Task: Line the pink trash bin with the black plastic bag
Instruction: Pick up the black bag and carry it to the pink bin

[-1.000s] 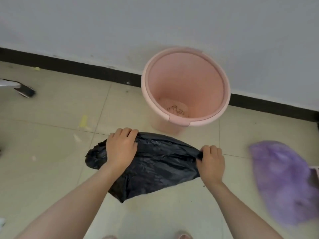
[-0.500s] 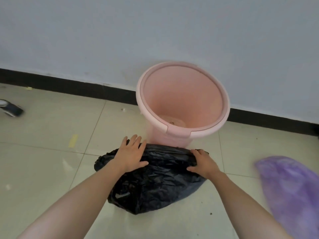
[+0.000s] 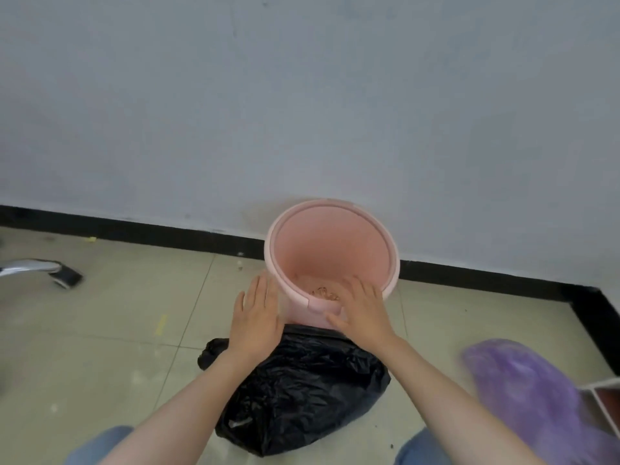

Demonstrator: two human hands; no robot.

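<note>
The pink trash bin (image 3: 332, 226) stands upright on the tiled floor against the grey wall, with some brown bits on its bottom. The black plastic bag (image 3: 298, 387) lies crumpled on the floor just in front of it. My left hand (image 3: 256, 318) is flat and open at the bin's left side, above the bag's far edge. My right hand (image 3: 364, 312) is open with fingers spread over the bin's near rim. Neither hand holds the bag.
A blurred purple bag (image 3: 533, 401) sits on the floor at the right. A chrome chair leg with a black castor (image 3: 63, 275) is at the left. A black skirting strip (image 3: 134, 228) runs along the wall. My knees in jeans (image 3: 97, 446) show at the bottom edge.
Both hands have let go of the black bag and moved forward to the pink bin. The bag now lies loose on the floor. The view has tilted up and back.
</note>
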